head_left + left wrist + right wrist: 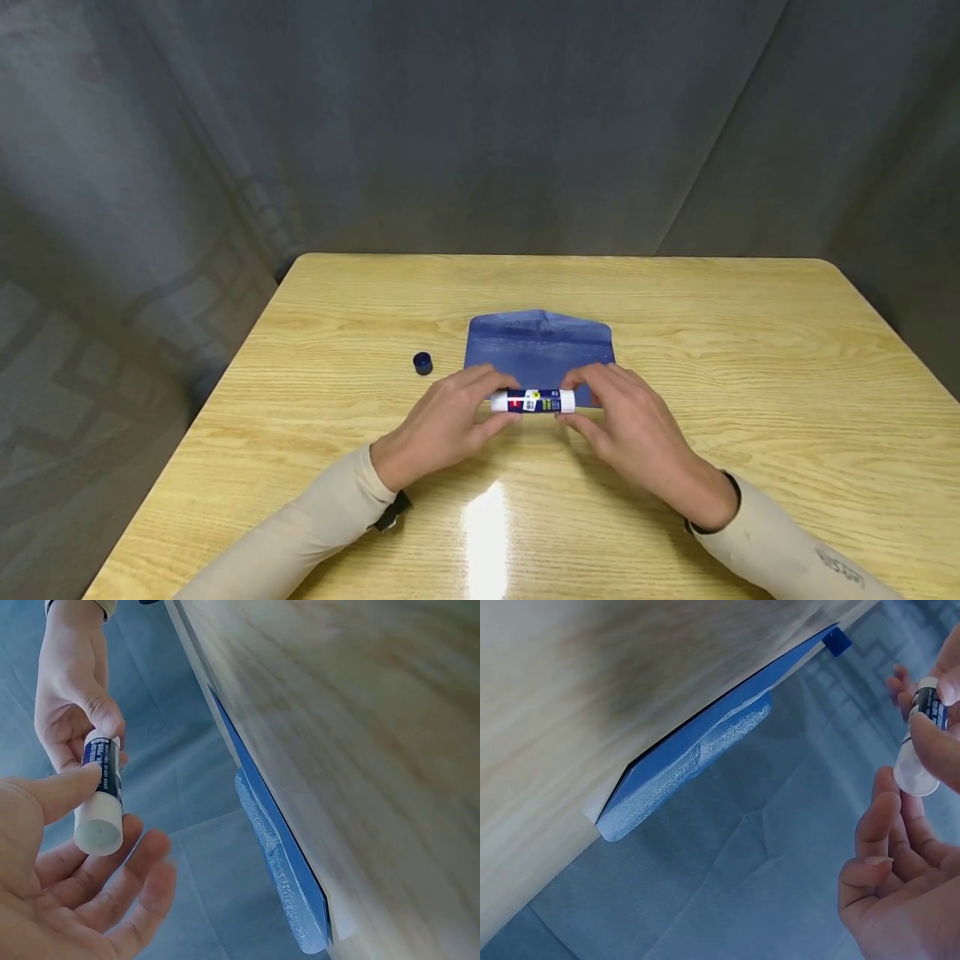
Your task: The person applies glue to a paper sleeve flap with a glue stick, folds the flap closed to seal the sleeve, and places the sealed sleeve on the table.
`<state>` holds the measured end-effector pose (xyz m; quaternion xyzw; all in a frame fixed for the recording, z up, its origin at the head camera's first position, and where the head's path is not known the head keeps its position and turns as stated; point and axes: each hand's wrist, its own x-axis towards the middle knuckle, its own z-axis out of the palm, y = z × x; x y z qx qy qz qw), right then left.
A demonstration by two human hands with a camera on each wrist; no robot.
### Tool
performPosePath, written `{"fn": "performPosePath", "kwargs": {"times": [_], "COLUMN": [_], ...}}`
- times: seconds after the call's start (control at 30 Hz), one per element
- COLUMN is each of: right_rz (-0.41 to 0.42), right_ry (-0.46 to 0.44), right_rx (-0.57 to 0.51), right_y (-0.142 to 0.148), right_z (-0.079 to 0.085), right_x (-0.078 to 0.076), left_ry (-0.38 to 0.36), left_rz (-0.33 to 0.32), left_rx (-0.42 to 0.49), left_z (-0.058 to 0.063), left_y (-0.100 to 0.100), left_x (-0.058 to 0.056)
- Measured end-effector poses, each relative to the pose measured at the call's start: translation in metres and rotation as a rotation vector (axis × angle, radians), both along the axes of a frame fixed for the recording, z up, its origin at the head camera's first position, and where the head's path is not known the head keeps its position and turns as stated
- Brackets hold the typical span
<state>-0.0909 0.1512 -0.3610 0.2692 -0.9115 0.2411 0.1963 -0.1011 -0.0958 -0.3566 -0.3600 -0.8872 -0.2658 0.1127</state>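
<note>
A glue stick (534, 401) with a dark blue label and white ends lies level between the two hands in the head view. My left hand (452, 419) pinches its left end between thumb and fingers. At the other end, my right hand (632, 423) grips it the same way. Its white base (98, 836) faces the left wrist camera, and a translucent white end (915, 777) shows in the right wrist view. Behind and below is a blue envelope (517, 358), its flap (727, 735) raised and streaked with whitish glue.
A small dark blue cap (423, 363) stands on the wooden table (315, 400), left of the envelope. Grey curtains (480, 125) hang behind the table's far edge. A bright reflection shows on the tabletop between the forearms.
</note>
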Motion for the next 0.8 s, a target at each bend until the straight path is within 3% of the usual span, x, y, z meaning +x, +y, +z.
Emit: {"fn": "performPosePath", "kwargs": {"times": [0.27, 0.5, 0.63, 0.8], "right_rz": [0.035, 0.026, 0.029, 0.039], "right_ry": [0.008, -0.009, -0.062, -0.195], "right_rx": [-0.016, 0.052, 0.094, 0.131], "right_y": [0.0014, 0.0003, -0.0007, -0.0007], "right_z": [-0.0006, 0.0002, 0.0006, 0.0021], "right_x": [-0.0004, -0.0008, -0.0004, 0.002], "left_ry": [0.056, 0.114, 0.134, 0.169], "left_rz": [-0.007, -0.015, -0.022, -0.054], "left_rx": [-0.022, -0.049, -0.053, -0.062], "left_z": [0.0023, 0.002, 0.0014, 0.0004], "left_y": [-0.0007, -0.0013, -0.0013, 0.0011], "left_x": [-0.0006, -0.0023, -0.0023, -0.0015]}}
